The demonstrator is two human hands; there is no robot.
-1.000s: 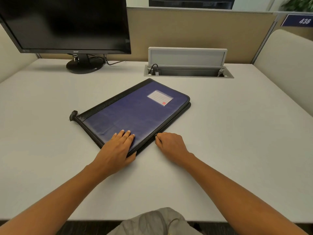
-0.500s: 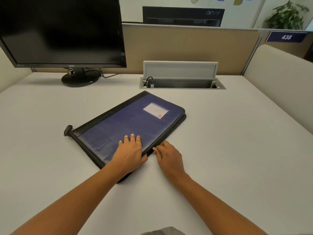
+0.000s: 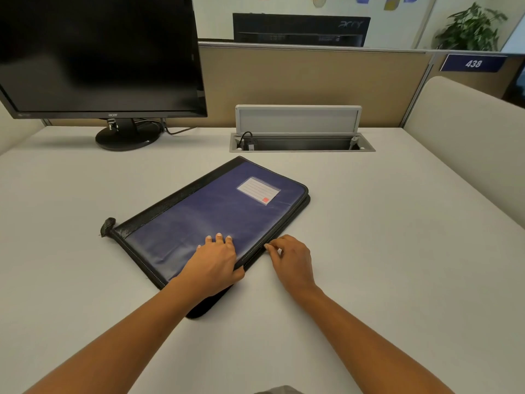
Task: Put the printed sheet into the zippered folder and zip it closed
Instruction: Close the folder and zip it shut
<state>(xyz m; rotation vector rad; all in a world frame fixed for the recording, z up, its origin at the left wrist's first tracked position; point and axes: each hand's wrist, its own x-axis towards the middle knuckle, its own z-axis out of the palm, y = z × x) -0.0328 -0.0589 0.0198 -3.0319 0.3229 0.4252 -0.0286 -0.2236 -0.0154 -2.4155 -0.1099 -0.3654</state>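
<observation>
While left hand (image 3: 213, 264) flattens folder (image 3: 216, 211) — contents hidden.

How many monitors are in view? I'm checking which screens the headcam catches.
2. One monitor stands on the desk at far left; a second monitor shows its back beyond the partition. Others may be hidden behind it.

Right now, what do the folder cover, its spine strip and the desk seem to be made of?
Folder cover: looks like blue coated fabric or vinyl, soft sheen, shallow creases near the left hand.
Spine strip: black faux leather, going by its grain and gloss.
Desk: pale matte laminate, probably; smooth, no grain visible.
</observation>
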